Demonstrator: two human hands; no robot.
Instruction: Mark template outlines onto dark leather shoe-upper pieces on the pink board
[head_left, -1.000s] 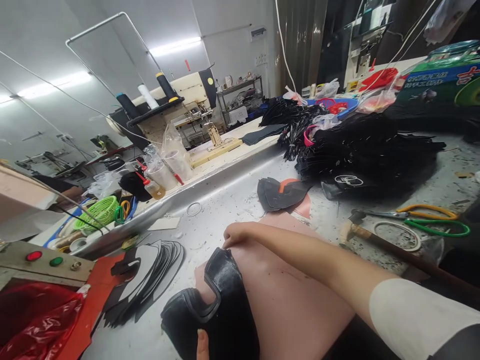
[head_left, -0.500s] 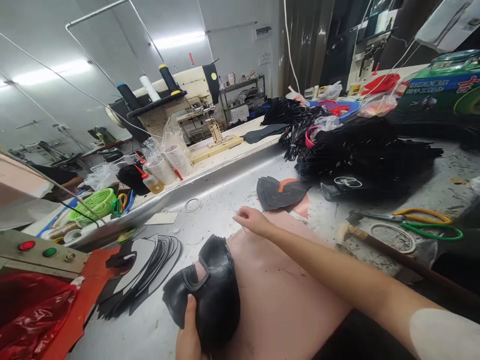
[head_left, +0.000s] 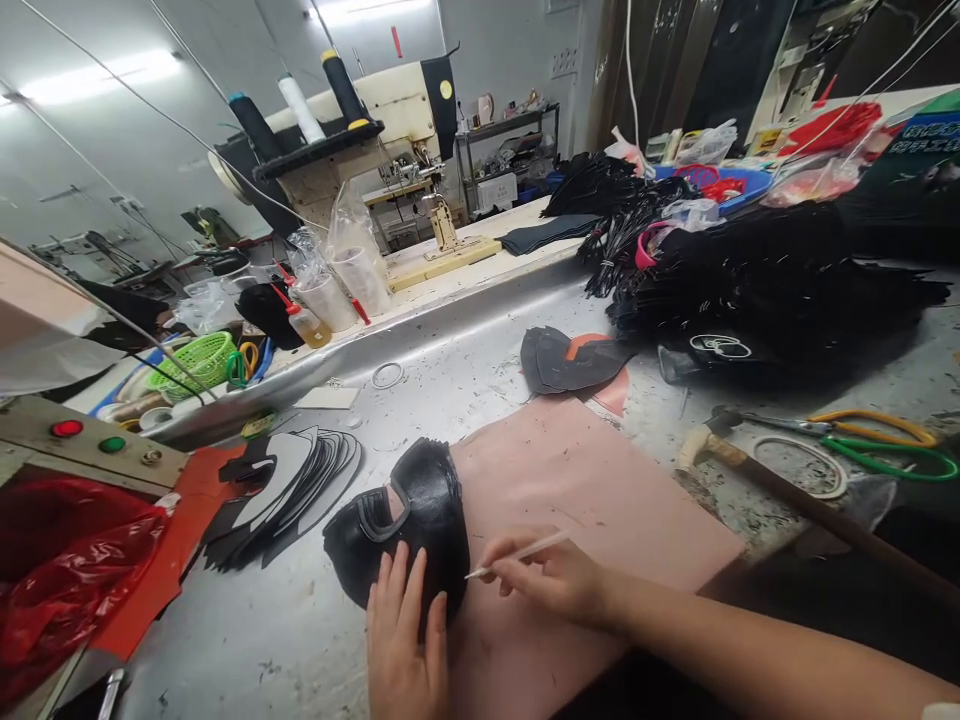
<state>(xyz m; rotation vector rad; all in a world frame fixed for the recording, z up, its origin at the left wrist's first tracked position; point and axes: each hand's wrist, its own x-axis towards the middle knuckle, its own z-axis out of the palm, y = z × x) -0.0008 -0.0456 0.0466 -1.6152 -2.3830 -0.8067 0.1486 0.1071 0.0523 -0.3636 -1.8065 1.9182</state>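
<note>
A stack of black leather shoe-upper pieces (head_left: 431,500) with a U-shaped cut-out lies at the left edge of a pink sheet (head_left: 540,460). My left hand (head_left: 405,635) rests on the lower part of the stack, fingers stretched out and slightly spread. Just right of the leather, my right hand (head_left: 551,580) pinches a thin white pen (head_left: 541,545). The pen's tip points left, close to the leather's right edge; I cannot tell whether it touches.
Left of the leather sit fanned grey-black cut pieces (head_left: 300,480). Dark pieces (head_left: 562,362) lie beyond the pink sheet. A hammer (head_left: 742,465), scissors (head_left: 885,440) and a large black pile (head_left: 765,290) are at right. A sewing machine (head_left: 397,110) stands behind.
My right hand has come back from over the table's middle to the leather, now with the pen visible. My left hand has gone from gripping the leather's edge to lying flat on it.
</note>
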